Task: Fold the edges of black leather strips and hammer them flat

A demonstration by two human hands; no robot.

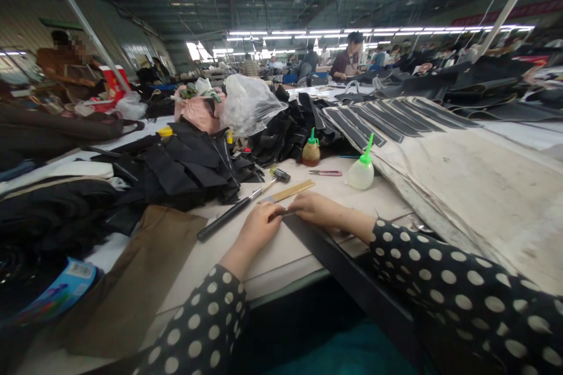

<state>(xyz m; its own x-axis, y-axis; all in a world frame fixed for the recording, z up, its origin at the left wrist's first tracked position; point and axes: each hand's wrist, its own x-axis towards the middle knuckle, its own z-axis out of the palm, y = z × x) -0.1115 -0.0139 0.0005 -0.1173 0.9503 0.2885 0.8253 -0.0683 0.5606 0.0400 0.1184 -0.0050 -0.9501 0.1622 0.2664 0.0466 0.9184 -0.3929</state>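
- Black strip (338,266) — long axis ran from the frame's centre toward lower right, away from the fingers.
- Left hand (258,227) and right hand (314,211) pinched its upper end, fingers closed; the right lay nearer its length.

My head is carrying the camera, which is facing forward and down across the tabletop (391,199) from close above. It is catching my left hand (261,224) and right hand (314,209) near the middle, while my sleeves (457,281) are running in from the lower edge and right side. Beyond, it is reaching distant roof lights (325,32).
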